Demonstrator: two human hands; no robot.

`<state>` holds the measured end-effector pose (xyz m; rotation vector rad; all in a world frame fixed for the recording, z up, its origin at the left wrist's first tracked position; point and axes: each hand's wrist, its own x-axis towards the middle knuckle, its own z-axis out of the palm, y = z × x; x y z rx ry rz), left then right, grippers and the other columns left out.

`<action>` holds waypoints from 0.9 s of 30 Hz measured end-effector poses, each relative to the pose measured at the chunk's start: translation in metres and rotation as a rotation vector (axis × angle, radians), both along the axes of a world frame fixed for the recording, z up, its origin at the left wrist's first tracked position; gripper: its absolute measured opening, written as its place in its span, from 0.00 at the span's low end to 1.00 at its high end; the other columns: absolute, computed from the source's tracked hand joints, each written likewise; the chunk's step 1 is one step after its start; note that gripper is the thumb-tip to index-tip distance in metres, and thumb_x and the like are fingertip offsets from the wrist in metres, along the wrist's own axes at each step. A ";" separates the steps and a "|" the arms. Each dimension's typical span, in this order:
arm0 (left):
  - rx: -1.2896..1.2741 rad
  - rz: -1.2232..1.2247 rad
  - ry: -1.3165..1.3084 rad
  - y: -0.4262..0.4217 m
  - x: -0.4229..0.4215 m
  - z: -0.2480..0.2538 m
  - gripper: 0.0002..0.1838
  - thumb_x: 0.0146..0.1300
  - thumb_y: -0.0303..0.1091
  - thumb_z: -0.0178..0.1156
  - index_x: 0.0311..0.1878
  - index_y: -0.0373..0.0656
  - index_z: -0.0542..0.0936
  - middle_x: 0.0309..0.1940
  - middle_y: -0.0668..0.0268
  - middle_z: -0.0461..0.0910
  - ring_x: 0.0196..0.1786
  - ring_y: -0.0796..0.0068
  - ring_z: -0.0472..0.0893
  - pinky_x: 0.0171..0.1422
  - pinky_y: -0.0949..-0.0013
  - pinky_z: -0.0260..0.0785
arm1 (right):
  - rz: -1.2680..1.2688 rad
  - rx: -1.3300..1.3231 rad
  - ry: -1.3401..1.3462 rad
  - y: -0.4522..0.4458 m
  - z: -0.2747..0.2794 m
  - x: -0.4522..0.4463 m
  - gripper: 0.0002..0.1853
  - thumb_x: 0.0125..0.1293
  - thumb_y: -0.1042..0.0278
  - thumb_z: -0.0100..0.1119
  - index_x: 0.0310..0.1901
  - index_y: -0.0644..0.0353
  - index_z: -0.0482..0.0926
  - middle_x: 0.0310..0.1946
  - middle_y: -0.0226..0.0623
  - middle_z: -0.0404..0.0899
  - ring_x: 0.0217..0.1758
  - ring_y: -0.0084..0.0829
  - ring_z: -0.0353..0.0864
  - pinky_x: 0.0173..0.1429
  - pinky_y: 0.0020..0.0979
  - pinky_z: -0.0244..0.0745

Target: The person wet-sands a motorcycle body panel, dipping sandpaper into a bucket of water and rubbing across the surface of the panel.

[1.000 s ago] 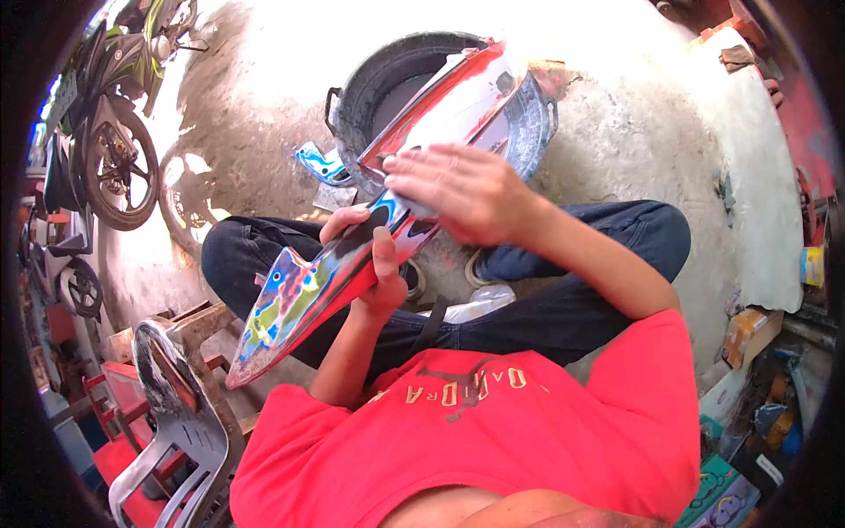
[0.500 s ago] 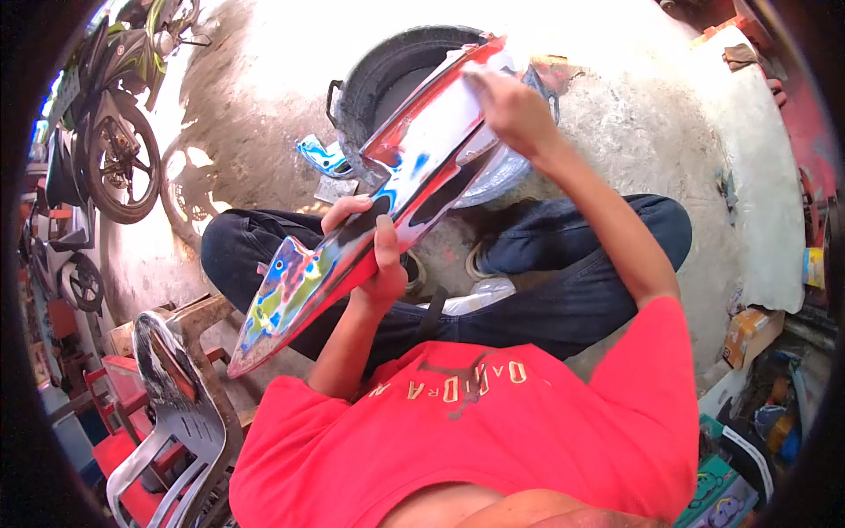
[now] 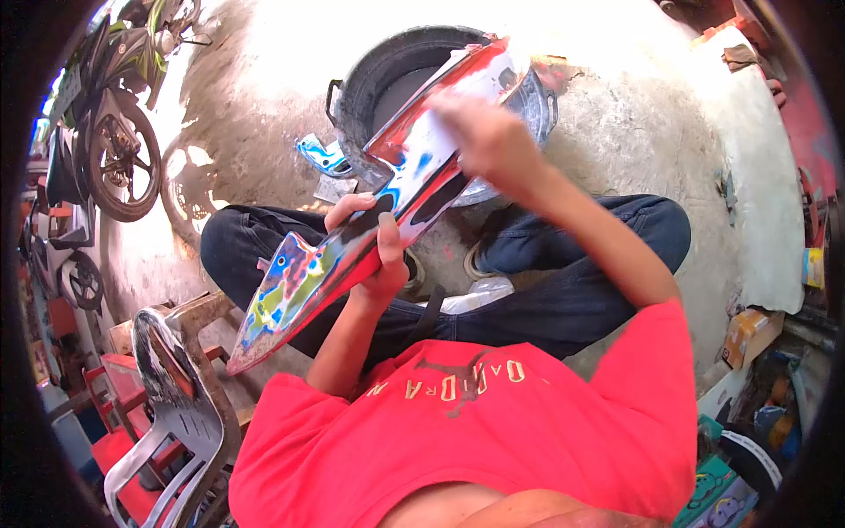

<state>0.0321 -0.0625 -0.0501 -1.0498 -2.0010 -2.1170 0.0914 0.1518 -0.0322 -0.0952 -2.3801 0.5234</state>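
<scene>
A long, pointed motorcycle body panel (image 3: 409, 176) lies slantwise across my lap, its upper end over a black basin (image 3: 361, 66). Its surface shows red, white and black areas, with patchy blue and green on the lower end. My left hand (image 3: 378, 255) is closed around its middle, thumb on top. Against the white upper part rests my right hand (image 3: 497, 150), closed and blurred, fingers bent onto the surface. Whatever may be under those fingertips is hidden.
A small blue-and-white painted piece (image 3: 321, 157) lies on the concrete floor beside the basin. Motorcycles (image 3: 123, 150) stand at left. A grey plastic chair (image 3: 189, 405) is at lower left, and a cardboard box (image 3: 753, 337) at right.
My right hand has slid left and down along the panel, toward my left hand. My left hand and the panel have stayed almost in place.
</scene>
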 end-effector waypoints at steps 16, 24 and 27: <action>0.056 0.068 0.012 0.008 -0.007 0.000 0.15 0.73 0.34 0.54 0.56 0.36 0.69 0.48 0.63 0.73 0.46 0.77 0.75 0.54 0.71 0.69 | 0.292 0.092 0.116 -0.010 0.004 0.009 0.17 0.63 0.76 0.60 0.55 0.61 0.80 0.52 0.45 0.84 0.56 0.45 0.84 0.61 0.42 0.79; 0.050 0.064 -0.020 0.009 -0.007 0.009 0.14 0.75 0.34 0.51 0.57 0.37 0.69 0.48 0.63 0.74 0.48 0.77 0.74 0.55 0.72 0.67 | -0.050 0.003 -0.055 0.012 -0.019 0.008 0.14 0.70 0.72 0.54 0.55 0.65 0.79 0.52 0.51 0.83 0.56 0.48 0.83 0.62 0.42 0.78; 0.123 0.035 -0.105 0.010 -0.006 0.006 0.14 0.74 0.34 0.52 0.57 0.37 0.69 0.48 0.63 0.74 0.48 0.78 0.74 0.56 0.71 0.67 | 0.241 0.091 0.076 -0.039 0.024 0.017 0.19 0.61 0.79 0.62 0.55 0.62 0.79 0.54 0.47 0.83 0.58 0.43 0.84 0.64 0.42 0.78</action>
